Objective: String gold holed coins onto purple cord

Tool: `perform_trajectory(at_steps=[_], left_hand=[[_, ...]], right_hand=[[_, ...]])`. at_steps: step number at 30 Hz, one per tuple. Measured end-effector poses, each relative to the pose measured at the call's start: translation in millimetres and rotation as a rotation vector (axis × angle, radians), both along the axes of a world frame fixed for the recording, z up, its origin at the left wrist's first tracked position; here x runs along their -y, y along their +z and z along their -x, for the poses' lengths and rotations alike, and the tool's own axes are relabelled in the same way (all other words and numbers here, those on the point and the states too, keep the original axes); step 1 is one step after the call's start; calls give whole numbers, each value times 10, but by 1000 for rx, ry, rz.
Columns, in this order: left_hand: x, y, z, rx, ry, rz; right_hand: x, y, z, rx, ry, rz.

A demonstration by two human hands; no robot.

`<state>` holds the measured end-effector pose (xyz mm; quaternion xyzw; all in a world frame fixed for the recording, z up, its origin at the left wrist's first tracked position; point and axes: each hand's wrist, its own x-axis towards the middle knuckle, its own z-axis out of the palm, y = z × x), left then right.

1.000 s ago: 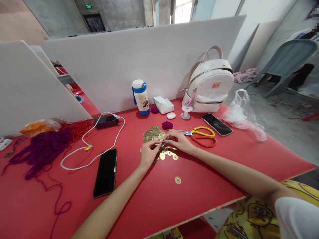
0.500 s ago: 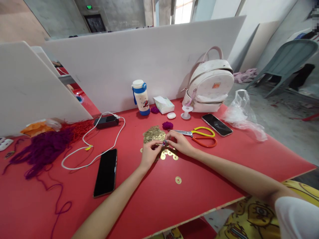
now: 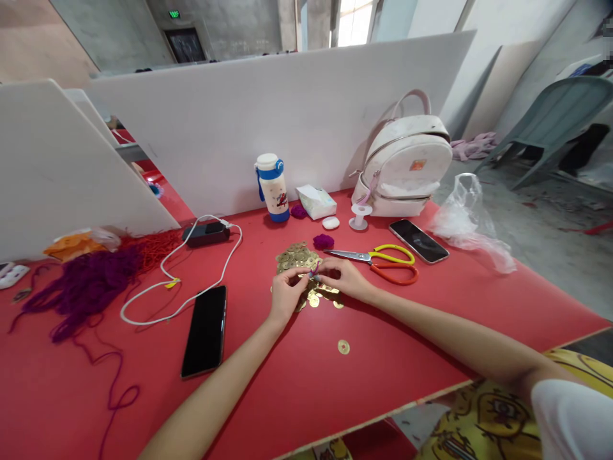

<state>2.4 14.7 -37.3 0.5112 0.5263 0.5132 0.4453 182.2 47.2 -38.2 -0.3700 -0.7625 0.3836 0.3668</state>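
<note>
Both hands meet over a pile of gold coins (image 3: 295,254) with holes in their middles. My left hand (image 3: 287,294) is closed in a pinch, and a bit of purple yarn (image 3: 315,271) shows at its fingertips. From the other side, my right hand (image 3: 345,279) pinches the same yarn, its fingers bent close to the left ones. Whether a coin is also between the fingers cannot be seen. A small purple yarn bundle (image 3: 324,241) lies just beyond my right hand. Scissors (image 3: 368,257) with one yellow and one red handle rest to its right.
On the red table (image 3: 287,396) lie a phone (image 3: 205,332), a white cable (image 3: 143,319), a purple yarn heap (image 3: 86,287) and one lone coin (image 3: 343,347). Behind stand a bottle (image 3: 272,188), a tissue pack (image 3: 317,202), a spool (image 3: 360,217) and a white backpack (image 3: 407,166). Another phone (image 3: 419,241) lies right.
My right hand's fingers have curled and shifted slightly down at the left fingertips. A bit of purple yarn now stands up between the hands. The view has shifted slightly.
</note>
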Motion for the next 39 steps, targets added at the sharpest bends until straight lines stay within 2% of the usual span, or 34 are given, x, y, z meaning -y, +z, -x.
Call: perform_trajectory(at_steps=[3,6,15,23,28,35,39], left_hand=[[10,22,-2,-10,-16,-40],[17,29,-4,-20,-16,-50],[10,43,4,-38,-74,-200],[13,60,6,-58,-118,-194],[-1,55,17,-32,-105,-187],[10,80,9,-4,-133,-187],[16,92,-2,46,-186,-154]], right_hand=[[3,-35,35,-152,25,186],[6,-28,48,-205,26,266],[44,28,56,-293,77,309],[42,38,60,-336,107,339],[51,36,61,-296,131,305],[81,33,72,-141,141,82],[88,43,66,-54,166,5]])
